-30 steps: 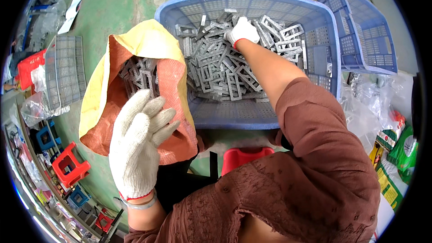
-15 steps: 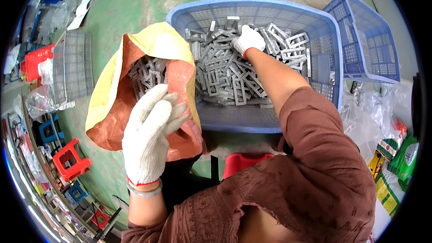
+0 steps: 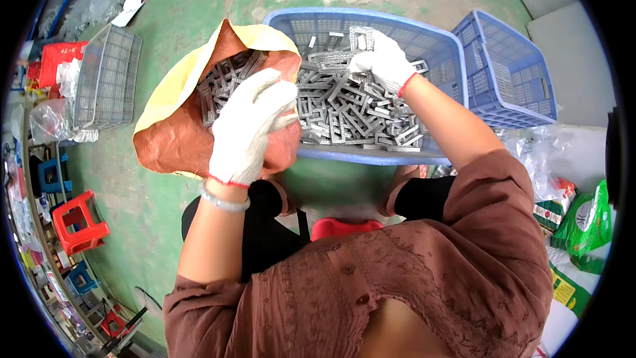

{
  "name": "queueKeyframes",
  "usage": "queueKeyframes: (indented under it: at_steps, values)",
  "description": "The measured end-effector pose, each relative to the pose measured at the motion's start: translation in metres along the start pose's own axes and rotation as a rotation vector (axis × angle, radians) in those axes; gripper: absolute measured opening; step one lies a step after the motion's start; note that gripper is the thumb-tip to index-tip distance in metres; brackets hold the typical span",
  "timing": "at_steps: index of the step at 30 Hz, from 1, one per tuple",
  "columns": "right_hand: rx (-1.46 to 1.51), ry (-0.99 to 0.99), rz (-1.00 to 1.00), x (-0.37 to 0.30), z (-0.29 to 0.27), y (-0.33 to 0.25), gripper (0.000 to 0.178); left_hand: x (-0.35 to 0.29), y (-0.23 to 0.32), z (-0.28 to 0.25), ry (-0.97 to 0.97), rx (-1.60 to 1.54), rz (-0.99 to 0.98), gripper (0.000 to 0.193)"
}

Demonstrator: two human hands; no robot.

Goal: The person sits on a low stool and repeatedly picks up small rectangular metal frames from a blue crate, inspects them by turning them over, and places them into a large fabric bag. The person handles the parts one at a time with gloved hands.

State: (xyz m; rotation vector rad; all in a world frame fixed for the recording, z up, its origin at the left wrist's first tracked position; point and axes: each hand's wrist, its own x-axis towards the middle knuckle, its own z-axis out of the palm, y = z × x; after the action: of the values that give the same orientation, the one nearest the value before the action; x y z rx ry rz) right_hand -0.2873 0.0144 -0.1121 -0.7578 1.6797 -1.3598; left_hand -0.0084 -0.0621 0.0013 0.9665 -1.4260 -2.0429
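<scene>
Both of my hands wear white knitted gloves with red cuffs. My right hand [image 3: 385, 65] is closed on a grey rectangular metal frame [image 3: 361, 34], raised over the far part of a blue plastic basket [image 3: 448, 69]. Many similar metal frames [image 3: 348, 109] lie heaped in that basket. To its left stands an orange woven sack [image 3: 169, 146] with its yellow edge folded out, and more grey metal frames [image 3: 222, 86] lie inside. My left hand [image 3: 246, 122] is over the sack's near right side, fingers stretched and apart, holding nothing that I can see.
Another blue basket [image 3: 513, 79] stands right of the full one. A grey mesh crate [image 3: 109, 86] and a red stool [image 3: 79, 222] are at the left. Clear plastic bags [image 3: 536, 159] and a green bag [image 3: 586, 222] lie at the right. Below me is a red seat [image 3: 344, 227].
My right hand has risen from the heap and now holds a metal frame. My left hand has shifted right and away from me, still over the sack. The view has shifted.
</scene>
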Motion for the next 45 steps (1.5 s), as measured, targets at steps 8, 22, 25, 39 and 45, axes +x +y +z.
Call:
queueKeyframes:
  at_steps: [8,22,25,39,45]
  values:
    - [0.335,-0.215,-0.086,-0.135,0.013,-0.118,0.059,-0.013,-0.001,0.022,-0.245,0.223,0.108,0.048]
    - [0.172,0.13,-0.269,-0.183,0.014,-0.086,0.044,-0.041,-0.017,0.039,-0.248,-0.114,0.348,0.029]
    - [0.355,0.008,-0.244,-0.187,0.015,-0.086,0.034,-0.042,-0.019,0.04,-0.23,-0.117,0.359,0.029]
    - [0.145,0.112,-0.206,-0.187,0.005,-0.085,0.042,-0.047,-0.021,0.048,-0.214,-0.049,0.432,0.034]
    - [0.12,0.191,-0.302,-0.188,0.001,-0.083,0.04,-0.05,0.001,0.053,-0.359,-0.068,0.013,0.035]
